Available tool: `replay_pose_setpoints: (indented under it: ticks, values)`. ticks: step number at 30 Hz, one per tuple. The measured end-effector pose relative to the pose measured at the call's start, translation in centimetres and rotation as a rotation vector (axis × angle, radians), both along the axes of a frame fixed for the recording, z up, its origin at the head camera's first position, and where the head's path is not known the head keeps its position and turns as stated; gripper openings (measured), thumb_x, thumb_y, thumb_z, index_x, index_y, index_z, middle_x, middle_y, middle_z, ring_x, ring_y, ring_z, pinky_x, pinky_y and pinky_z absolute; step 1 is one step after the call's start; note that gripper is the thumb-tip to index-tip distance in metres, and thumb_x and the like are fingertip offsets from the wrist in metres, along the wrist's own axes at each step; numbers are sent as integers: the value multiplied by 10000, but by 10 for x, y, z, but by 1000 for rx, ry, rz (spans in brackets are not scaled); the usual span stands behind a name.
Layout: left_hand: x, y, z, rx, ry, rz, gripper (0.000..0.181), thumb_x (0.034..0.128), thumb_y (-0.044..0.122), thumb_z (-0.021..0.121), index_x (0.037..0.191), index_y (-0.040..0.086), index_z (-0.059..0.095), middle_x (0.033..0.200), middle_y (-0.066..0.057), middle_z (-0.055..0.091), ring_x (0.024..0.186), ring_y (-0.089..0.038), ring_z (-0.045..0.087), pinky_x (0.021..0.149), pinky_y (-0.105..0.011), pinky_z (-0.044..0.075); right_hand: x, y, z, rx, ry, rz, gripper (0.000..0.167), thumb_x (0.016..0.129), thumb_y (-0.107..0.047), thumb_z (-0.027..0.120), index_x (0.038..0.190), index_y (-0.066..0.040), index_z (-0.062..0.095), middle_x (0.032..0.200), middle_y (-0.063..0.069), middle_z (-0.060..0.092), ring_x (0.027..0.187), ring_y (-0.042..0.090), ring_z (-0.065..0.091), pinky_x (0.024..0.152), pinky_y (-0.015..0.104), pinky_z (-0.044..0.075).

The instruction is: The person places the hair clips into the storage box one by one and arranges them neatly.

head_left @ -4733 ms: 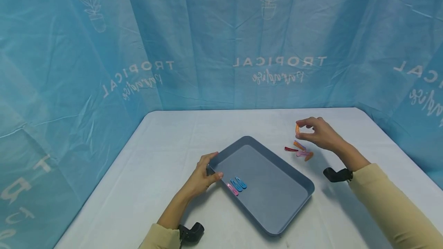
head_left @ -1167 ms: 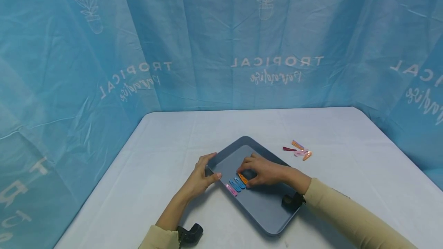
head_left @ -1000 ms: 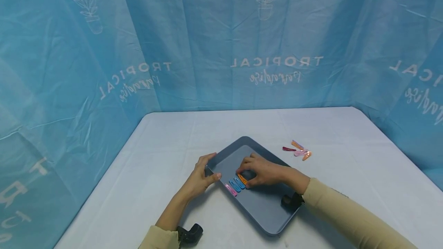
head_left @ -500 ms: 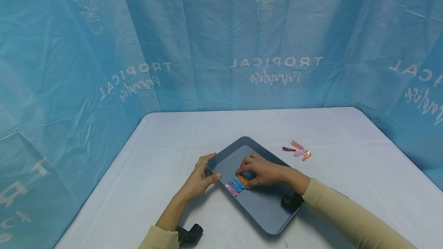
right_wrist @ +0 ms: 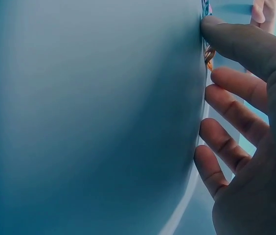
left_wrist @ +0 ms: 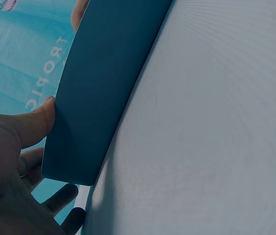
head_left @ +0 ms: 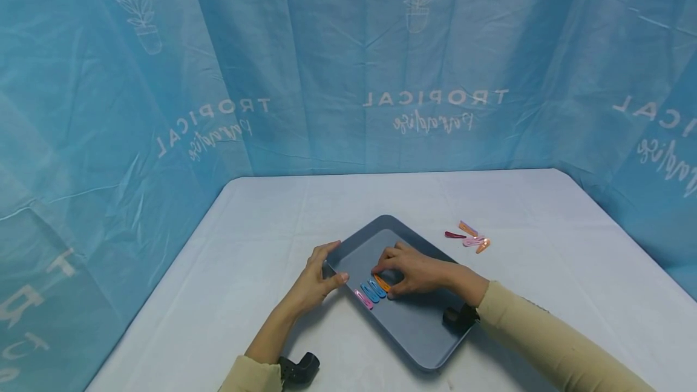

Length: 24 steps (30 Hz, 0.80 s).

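Observation:
My left hand [head_left: 314, 278] holds the left corner of a grey tray [head_left: 430, 360], its thumb at the rim and fingers round the outside; the tray's outer wall [left_wrist: 96, 98] fills much of the left wrist view. Inside the tray, my right hand [head_left: 414, 270] pinches an orange snap hair clip [head_left: 382, 283] between thumb and fingertips, down at the tray floor. Beside it lie two blue hair clips [head_left: 369, 293] and a pink hair clip [head_left: 363, 299], in a row along the near-left wall. The right wrist view shows the orange clip only edge-on.
Right of the tray, on the white table [head_left: 544, 295], lies a loose group of hair clips: a dark red clip [head_left: 455, 235], a pink one [head_left: 472, 241], an orange one [head_left: 483, 246] and an orange-and-purple one [head_left: 467, 228]. A blue printed curtain [head_left: 327, 65] hangs behind.
My right hand has carried the orange hair clip from above the loose group leftward into the tray, beside the blue clips. Over the last second it has stayed there. My left hand keeps its place.

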<state>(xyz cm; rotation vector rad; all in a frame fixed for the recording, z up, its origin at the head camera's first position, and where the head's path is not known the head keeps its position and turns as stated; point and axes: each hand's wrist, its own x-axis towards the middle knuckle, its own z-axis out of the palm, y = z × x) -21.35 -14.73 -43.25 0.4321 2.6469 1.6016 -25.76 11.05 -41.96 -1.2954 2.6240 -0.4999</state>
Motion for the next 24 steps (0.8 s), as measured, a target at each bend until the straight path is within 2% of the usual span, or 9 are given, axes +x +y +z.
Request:
replay_pose_setpoints:
  ticks: [11,17,21,24]
  values:
    - [-1,0,-1,-30,-3,-6,682,861,203,689,1451,147,350,1483,-132,306,1414,-363,207,1084,-611,245,1,0,1,-11,-18,-3,465,805,-373,731,1234,-233,616,1197,-69,548,1056,108,393,905,329,398]
    - [0,0,1,-32,2,-14,690,861,209,689,1454,139,344,1481,-134,309,1409,-368,215,1077,-613,257,3,1,6,-51,-31,-16,475,804,-341,736,1236,-184,619,1193,-43,571,1059,125,412,904,356,423]
    - [0,0,1,-33,2,-14,685,862,199,686,1453,138,345,1484,-128,310,1413,-366,212,1079,-612,255,3,1,10,-60,-8,-22,466,814,-321,726,1239,-164,616,1183,-30,581,1060,136,432,903,375,433]
    - [0,0,1,-32,-4,-8,682,862,195,686,1453,148,348,1485,-123,310,1415,-363,210,1083,-611,249,2,2,15,-66,8,-32,464,820,-320,723,1239,-152,616,1181,-19,587,1047,141,442,878,347,438]
